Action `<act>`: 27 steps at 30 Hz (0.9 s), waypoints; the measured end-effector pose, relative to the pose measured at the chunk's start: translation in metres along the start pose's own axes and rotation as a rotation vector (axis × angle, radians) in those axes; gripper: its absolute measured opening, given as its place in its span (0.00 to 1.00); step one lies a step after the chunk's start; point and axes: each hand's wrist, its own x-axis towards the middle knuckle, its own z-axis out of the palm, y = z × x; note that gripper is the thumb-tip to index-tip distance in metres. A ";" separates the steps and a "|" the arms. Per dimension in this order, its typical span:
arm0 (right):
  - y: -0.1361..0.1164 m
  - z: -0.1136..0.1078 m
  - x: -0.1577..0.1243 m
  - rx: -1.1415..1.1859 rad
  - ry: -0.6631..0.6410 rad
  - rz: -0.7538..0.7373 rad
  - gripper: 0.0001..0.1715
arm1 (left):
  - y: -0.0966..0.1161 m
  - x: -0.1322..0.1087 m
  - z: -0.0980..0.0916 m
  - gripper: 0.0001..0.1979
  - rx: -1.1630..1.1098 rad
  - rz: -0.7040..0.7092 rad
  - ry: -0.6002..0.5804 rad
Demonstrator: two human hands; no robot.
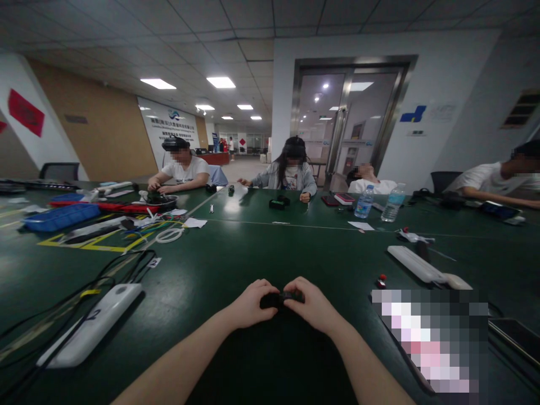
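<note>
Close in front of me, a small black object [280, 300] is held between my two hands, low over the green table [236, 247]. My left hand [256, 304] is closed on its left end, thumb and fingers pinching it. From the other side, my right hand [311, 306] grips the right end the same way. Fingers cover much of the object, and its kind is too small and dark to make out.
To the left lies a white power strip [95, 326] with black cables. On the right are a blurred-out device [426, 343], a phone [517, 340], another white strip [415, 264] and two water bottles [364, 202]. A blue tray [61, 218] stands far left. Several people sit around the table.
</note>
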 end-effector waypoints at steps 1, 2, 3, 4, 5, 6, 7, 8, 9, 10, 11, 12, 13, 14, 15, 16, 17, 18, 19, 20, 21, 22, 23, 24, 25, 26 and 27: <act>0.007 -0.004 0.002 0.082 0.155 0.037 0.14 | 0.000 0.000 -0.001 0.18 -0.008 -0.009 -0.006; 0.015 -0.009 0.005 0.189 0.327 0.092 0.17 | 0.001 -0.001 -0.001 0.18 -0.018 -0.019 -0.014; 0.024 -0.014 0.007 0.308 0.497 0.162 0.20 | 0.002 -0.002 -0.002 0.19 -0.030 -0.029 -0.024; 0.034 -0.019 0.010 0.419 0.666 0.240 0.23 | 0.003 -0.002 -0.003 0.20 -0.042 -0.037 -0.033; 0.043 -0.023 0.011 0.511 0.765 0.317 0.25 | 0.003 -0.003 -0.003 0.20 -0.052 -0.044 -0.040; 0.052 -0.025 0.013 0.591 0.811 0.379 0.26 | 0.004 -0.003 -0.004 0.21 -0.060 -0.048 -0.044; 0.058 -0.027 0.014 0.650 0.842 0.414 0.27 | 0.004 -0.003 -0.004 0.21 -0.066 -0.050 -0.044; 0.063 -0.027 0.015 0.685 0.864 0.437 0.28 | 0.004 -0.004 -0.004 0.21 -0.070 -0.049 -0.042; 0.067 -0.026 0.015 0.709 0.871 0.449 0.28 | 0.004 -0.004 -0.004 0.22 -0.073 -0.049 -0.040; 0.068 -0.025 0.016 0.721 0.873 0.449 0.28 | 0.004 -0.004 -0.004 0.23 -0.075 -0.049 -0.038; 0.069 -0.024 0.017 0.728 0.869 0.444 0.28 | 0.004 -0.004 -0.004 0.24 -0.075 -0.049 -0.034; 0.069 -0.023 0.017 0.731 0.860 0.434 0.28 | 0.004 -0.003 -0.004 0.24 -0.074 -0.050 -0.029; 0.068 -0.023 0.017 0.733 0.851 0.423 0.28 | 0.004 -0.003 -0.004 0.23 -0.073 -0.049 -0.026; 0.067 -0.022 0.017 0.734 0.843 0.413 0.28 | 0.003 -0.003 -0.004 0.23 -0.073 -0.047 -0.022; 0.065 -0.022 0.017 0.734 0.837 0.406 0.28 | 0.003 -0.003 -0.004 0.22 -0.076 -0.045 -0.021; 0.064 -0.022 0.017 0.734 0.833 0.404 0.29 | 0.003 -0.003 -0.004 0.21 -0.081 -0.044 -0.024; 0.062 -0.023 0.016 0.736 0.828 0.406 0.29 | 0.003 -0.003 -0.004 0.21 -0.086 -0.045 -0.028; 0.060 -0.023 0.015 0.740 0.823 0.412 0.29 | 0.002 -0.003 -0.004 0.21 -0.089 -0.047 -0.030; 0.058 -0.023 0.014 0.747 0.817 0.420 0.29 | 0.002 -0.003 -0.003 0.22 -0.090 -0.049 -0.031; 0.056 -0.024 0.013 0.756 0.807 0.430 0.29 | 0.002 -0.003 -0.003 0.22 -0.089 -0.050 -0.029; 0.054 -0.024 0.012 0.767 0.797 0.440 0.29 | 0.001 -0.003 -0.003 0.22 -0.088 -0.050 -0.029; 0.052 -0.024 0.012 0.780 0.787 0.449 0.29 | 0.001 -0.003 -0.003 0.22 -0.088 -0.050 -0.029; 0.051 -0.024 0.011 0.794 0.775 0.456 0.28 | 0.001 -0.003 -0.003 0.22 -0.088 -0.051 -0.031; 0.050 -0.023 0.011 0.808 0.767 0.462 0.28 | 0.000 -0.003 -0.003 0.22 -0.087 -0.053 -0.035; 0.048 -0.023 0.011 0.824 0.762 0.463 0.28 | 0.000 -0.003 -0.003 0.22 -0.087 -0.056 -0.040; 0.047 -0.023 0.011 0.842 0.759 0.461 0.27 | 0.001 -0.003 -0.003 0.22 -0.087 -0.058 -0.043; 0.046 -0.022 0.012 0.860 0.762 0.456 0.26 | 0.001 -0.003 -0.004 0.22 -0.087 -0.060 -0.044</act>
